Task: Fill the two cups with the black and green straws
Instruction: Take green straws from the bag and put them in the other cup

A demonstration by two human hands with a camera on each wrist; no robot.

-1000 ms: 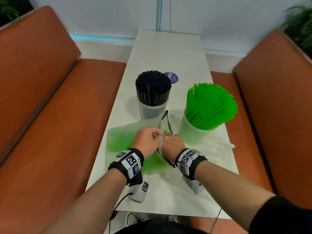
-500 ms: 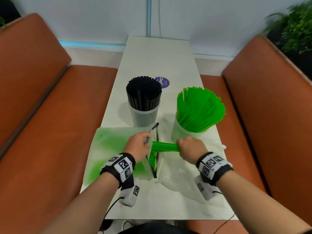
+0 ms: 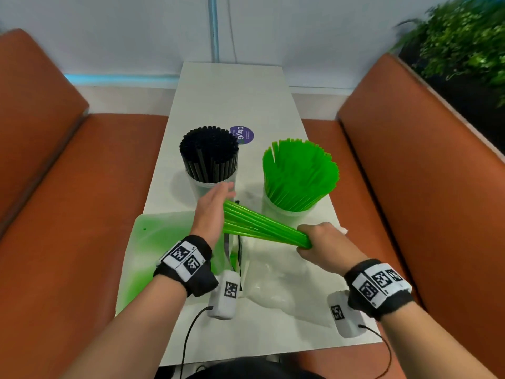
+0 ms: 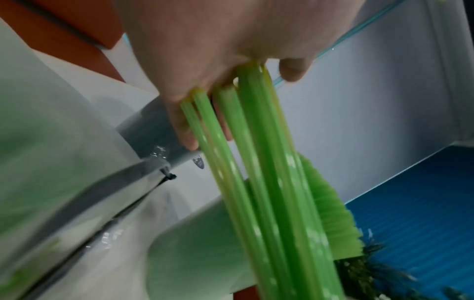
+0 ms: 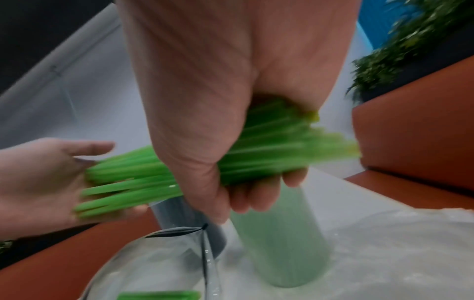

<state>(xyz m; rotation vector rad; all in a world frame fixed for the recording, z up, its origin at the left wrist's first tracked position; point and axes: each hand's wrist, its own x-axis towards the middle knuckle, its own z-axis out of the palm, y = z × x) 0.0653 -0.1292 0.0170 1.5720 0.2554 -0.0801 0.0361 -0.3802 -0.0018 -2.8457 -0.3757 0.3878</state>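
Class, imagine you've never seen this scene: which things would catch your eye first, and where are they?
A bundle of green straws stretches between the right hand, which grips one end, and the left hand's flat palm. Behind them stand a cup of black straws and, to its right, a cup of green straws.

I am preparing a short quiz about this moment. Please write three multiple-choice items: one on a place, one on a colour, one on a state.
1. Where does the cup of black straws stand, as the person sees it?
A. left of the cup of green straws
B. right of it
C. on the bench

2. What colour is the bundle of straws held between the hands?
A. black
B. green
C. white

3. How is the left hand?
A. curled round the bundle
B. flat, with straight fingers against the straw ends
C. resting on the bench

Answers: 1 A, the head view shows black left, green right. 2 B, all three views show green. 3 B, its palm meets the ends while the right hand grips the bundle.
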